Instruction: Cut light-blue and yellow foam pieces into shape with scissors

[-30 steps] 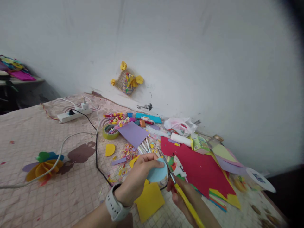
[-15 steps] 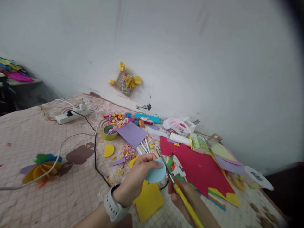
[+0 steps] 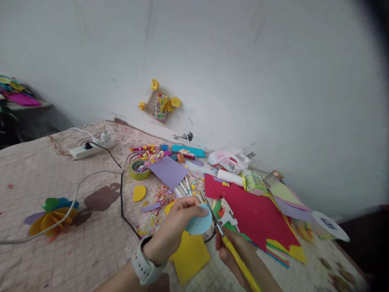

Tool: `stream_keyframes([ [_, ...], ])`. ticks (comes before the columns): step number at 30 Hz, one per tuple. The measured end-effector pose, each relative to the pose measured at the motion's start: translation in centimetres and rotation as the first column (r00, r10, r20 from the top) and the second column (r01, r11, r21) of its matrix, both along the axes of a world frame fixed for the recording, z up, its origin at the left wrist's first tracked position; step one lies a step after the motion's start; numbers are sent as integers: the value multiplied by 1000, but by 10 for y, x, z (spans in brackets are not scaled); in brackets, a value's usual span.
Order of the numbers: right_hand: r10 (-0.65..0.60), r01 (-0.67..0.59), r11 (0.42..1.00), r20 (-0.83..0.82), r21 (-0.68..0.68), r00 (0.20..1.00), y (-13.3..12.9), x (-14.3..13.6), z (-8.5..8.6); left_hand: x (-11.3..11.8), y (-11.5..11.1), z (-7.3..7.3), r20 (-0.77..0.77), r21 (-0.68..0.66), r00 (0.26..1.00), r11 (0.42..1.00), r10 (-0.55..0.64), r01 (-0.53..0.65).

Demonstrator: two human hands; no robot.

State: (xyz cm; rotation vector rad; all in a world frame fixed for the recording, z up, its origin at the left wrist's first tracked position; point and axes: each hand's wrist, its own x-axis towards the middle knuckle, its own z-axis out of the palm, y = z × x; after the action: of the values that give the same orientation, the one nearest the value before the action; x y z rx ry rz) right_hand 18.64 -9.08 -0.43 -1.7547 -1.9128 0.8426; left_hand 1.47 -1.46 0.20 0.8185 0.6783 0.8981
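A left hand [image 3: 176,217] pinches a pale-blue paper disc [image 3: 199,224], its right edge beside slanting scissors [image 3: 238,260] grasped in the right hand [image 3: 243,245]

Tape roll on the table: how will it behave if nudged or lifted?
The tape roll lies flat, so a nudge would probably slide it rather than roll it. Its thick wound wall looks stiff enough to grip. Lifting may disturb the speckled pink bundle overlapping its rim.

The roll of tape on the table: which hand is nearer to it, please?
Left. The left hand, holding blue paper, is to the near right of the tape roll; the right hand, with scissors, is farther off to the right.
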Motion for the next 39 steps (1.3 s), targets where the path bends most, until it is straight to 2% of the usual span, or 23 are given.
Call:
stream_keyframes([
  [7, -25, 26, 1000, -33, 13, 999, -2, 0, -2, 0, 0, -1, -5, 1, 1000, 1000, -1, 1],
  [12, -23, 22, 1000, 20, 22, 1000, -2, 1, -3, 0, 0, -1, -2, 5, 1000, 1000, 2, -2],
  [17, 28, -30, 998, 46, 49, 999, 1, 3, 0, -1, 1, -2, -2, 9, 1000, 1000, -11, 11],
  [20, 87, -89, 994, 44, 58, 995, 3, 4, 4, -1, 2, -2, 5, 14, 1000, 1000, -12, 12],
  [24, 100, -101, 994, 41, 29, 994, 2, 7, 11, -4, 4, -2, -1, 20, 999, 998, -52, 52],
  [29, 113, -108, 993, 167, -39, 979, 1, 16, 19, -7, 7, -3, -25, 30, 992, 992, -123, 124],
  [39, 214, -186, 975, 293, -121, 932, 2, 22, 43, -7, 8, 0, -88, 14, 987, 990, -137, 139],
])
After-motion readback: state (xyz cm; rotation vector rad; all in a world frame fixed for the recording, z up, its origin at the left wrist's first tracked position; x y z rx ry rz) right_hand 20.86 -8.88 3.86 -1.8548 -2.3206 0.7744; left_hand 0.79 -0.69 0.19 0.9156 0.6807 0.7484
